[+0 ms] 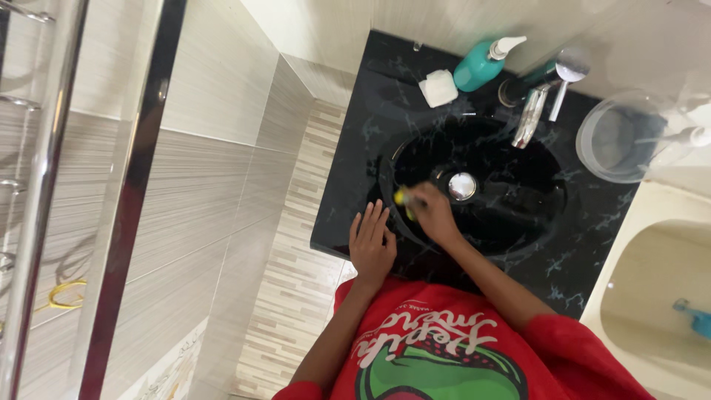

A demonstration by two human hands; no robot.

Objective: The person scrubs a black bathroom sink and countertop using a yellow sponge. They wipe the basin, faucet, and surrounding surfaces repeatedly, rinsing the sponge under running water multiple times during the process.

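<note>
Black marble-patterned sink basin (518, 215) is being scrubbed near its chrome drain (462, 186) by the right hand (432, 215), fingers clamped on a yellow sponge (402, 198), while the open left hand (371, 244) is bracing flat on the rim; scrubbing appears midway.

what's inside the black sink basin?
A chrome drain plug and the right hand pressing a yellow sponge against the sink wall. The hand covers most of the sponge.
</note>
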